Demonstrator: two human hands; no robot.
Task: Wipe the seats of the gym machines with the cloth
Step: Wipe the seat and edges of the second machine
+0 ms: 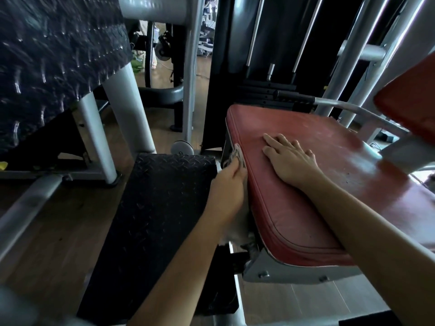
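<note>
No legible text, label, brand or number: none on red seat pad (294,128), black tread plates (160,196) (background clutter (162,48) too blurred).

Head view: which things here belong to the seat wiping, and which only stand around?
Belong to the job: red padded seat; crumpled grey cloth, gripped by the left hand at the seat's left edge; right hand, flat on the seat.
Only around: black diamond-pattern metal footplate; grey steel frame post; brown wooden floor.
</note>
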